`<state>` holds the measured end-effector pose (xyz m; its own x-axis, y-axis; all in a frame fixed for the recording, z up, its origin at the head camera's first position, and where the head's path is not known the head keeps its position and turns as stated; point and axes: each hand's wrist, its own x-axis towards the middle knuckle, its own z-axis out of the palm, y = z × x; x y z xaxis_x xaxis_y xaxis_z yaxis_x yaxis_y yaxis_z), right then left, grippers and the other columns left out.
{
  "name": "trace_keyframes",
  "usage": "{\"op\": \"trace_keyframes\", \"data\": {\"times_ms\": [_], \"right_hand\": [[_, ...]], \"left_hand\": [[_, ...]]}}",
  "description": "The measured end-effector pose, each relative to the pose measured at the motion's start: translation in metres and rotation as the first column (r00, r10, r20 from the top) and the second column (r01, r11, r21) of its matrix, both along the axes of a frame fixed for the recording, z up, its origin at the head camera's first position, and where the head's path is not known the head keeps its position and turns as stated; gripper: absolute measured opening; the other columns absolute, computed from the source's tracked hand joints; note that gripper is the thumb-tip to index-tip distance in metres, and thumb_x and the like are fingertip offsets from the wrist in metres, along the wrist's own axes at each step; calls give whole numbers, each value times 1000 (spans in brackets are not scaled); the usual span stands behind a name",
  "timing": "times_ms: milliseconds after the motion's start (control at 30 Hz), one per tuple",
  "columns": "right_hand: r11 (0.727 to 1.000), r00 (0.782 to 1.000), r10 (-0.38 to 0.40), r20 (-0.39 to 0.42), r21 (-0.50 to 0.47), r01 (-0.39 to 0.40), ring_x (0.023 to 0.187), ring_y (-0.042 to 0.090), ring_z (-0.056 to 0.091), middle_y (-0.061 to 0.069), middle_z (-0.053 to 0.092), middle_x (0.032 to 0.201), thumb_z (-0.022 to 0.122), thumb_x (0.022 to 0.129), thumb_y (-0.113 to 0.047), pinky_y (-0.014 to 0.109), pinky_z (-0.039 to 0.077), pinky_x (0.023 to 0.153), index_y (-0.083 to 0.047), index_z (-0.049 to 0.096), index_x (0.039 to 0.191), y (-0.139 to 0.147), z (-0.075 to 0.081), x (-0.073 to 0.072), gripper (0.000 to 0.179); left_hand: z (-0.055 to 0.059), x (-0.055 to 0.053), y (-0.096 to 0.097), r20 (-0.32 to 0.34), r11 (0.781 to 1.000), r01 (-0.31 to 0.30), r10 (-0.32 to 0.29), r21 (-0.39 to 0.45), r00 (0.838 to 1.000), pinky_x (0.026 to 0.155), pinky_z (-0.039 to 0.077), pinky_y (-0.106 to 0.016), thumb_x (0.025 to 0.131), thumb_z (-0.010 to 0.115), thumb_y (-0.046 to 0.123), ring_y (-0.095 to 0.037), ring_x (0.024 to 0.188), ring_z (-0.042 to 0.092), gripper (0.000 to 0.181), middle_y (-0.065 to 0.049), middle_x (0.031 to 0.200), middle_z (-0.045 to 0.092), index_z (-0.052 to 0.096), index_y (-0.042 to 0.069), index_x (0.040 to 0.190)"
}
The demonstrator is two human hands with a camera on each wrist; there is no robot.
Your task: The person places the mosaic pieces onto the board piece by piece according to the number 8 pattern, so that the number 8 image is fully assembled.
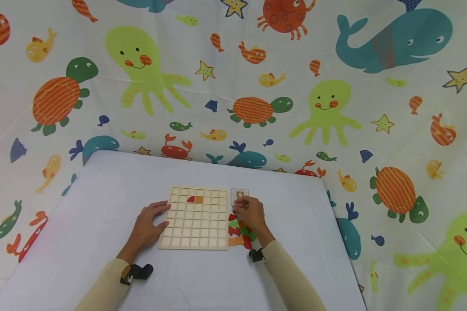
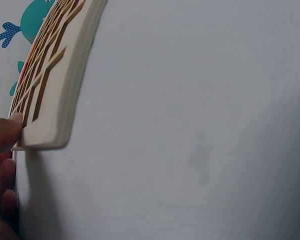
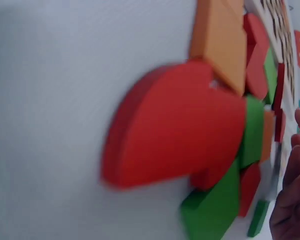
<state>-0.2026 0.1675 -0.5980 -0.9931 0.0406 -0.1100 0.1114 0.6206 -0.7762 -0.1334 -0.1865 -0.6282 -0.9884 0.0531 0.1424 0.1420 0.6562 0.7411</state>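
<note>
Two pcs, a red quarter-round & orange square, sit adjacent in the wooden grid board on the table. L hand spread, touching board's left edge. R hand bent at the small grid card, above loose coloured pcs; can't tell if it's pinching anything.

Board on table, pile at 4 o'clock

2 tiles lie side by side in the board, toward its 12 o'clock edge. Card lies at 2, beyond the pile. Left hand is at 9, right hand at 3. Cloth hangs behind, at 12.
</note>
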Motion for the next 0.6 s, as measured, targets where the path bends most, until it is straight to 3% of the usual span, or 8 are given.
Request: {"op": "trace_keyframes", "data": {"times_ms": [167,300,600], "right_hand": [[995,999,4,37,101,-8,88,17,61,-3,73,97,86,90,-23,29,56,73,-20,79,106,4,-4,2,18],[986,999,24,44,164,-31,82,18,59,-2,70,91,86,91,-24,31,49,69,-19,79,102,3,-3,2,15],[989,999,7,49,146,-14,83,18,61,-1,70,91,86,90,-19,32,52,68,-19,76,97,-1,5,3,13]], "left_hand": [[-2,-1,0,-10,1000,0,0,-3,1000,104,44,-60,90,78,4,-40,123,59,56,-22,154,56,64,1,144],[-1,-1,-1,18,1000,3,-3,2,1000,106,43,-60,91,77,3,-41,126,57,56,-21,156,54,62,1,145],[2,0,-2,50,1000,7,-7,13,999,109,41,-62,92,77,3,-41,130,56,56,-21,158,53,62,2,146]]}}
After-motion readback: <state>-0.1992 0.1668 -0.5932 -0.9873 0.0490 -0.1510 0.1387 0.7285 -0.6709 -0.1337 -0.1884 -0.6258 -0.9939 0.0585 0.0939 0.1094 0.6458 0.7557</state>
